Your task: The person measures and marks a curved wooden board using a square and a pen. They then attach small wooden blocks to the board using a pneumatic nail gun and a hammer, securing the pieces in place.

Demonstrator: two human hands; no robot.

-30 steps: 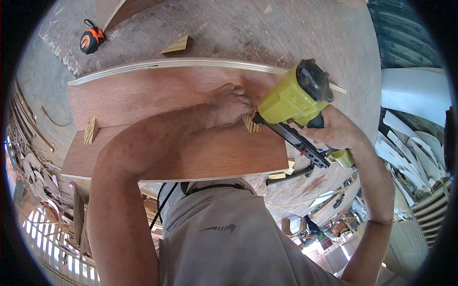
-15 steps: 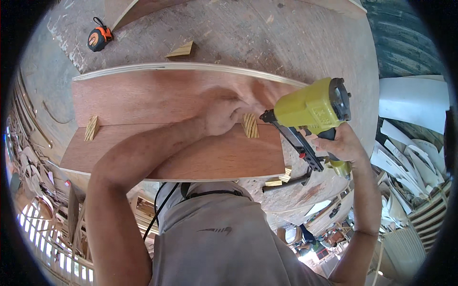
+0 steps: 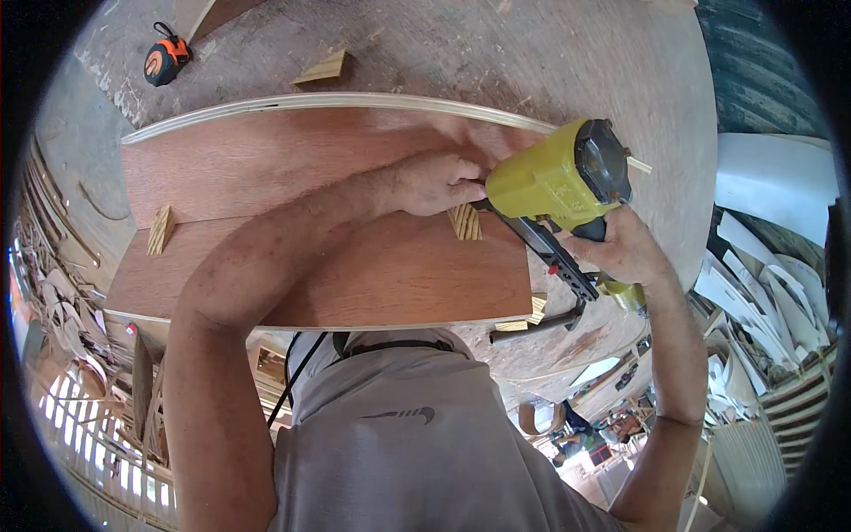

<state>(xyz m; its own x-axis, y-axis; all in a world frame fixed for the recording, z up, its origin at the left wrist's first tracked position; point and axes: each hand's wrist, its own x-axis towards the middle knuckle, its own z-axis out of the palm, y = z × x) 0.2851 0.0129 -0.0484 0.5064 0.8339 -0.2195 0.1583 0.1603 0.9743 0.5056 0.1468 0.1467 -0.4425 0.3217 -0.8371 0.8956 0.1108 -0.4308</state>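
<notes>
My right hand point(image 3: 628, 246) is closed round the handle of a yellow-green nail gun point(image 3: 536, 182), its nose by a striped wooden wedge block point(image 3: 466, 224). That block sits in the corner where two reddish plywood boards meet, one lying flat point(image 3: 399, 279) and one standing point(image 3: 266, 151) along its far side. My left hand point(image 3: 434, 183) has its fingers bent at the block's upper end, covering part of it; the nail gun partly hides the fingertips. A second wedge block point(image 3: 160, 230) stands in the same corner further left, beside my left forearm.
On the worktable point(image 3: 425, 53) lie an orange and black tape measure point(image 3: 166, 58) and a loose wooden wedge point(image 3: 324, 69). More small wood pieces point(image 3: 535, 310) show right of the flat board. Sheet offcuts point(image 3: 753, 284) are piled at the right, thin wood scraps point(image 3: 66, 293) at the left.
My left hand has shifted right and away from me, onto the upper end of the wedge block. The nail gun has moved slightly left, with its nose now against or very near the block.
</notes>
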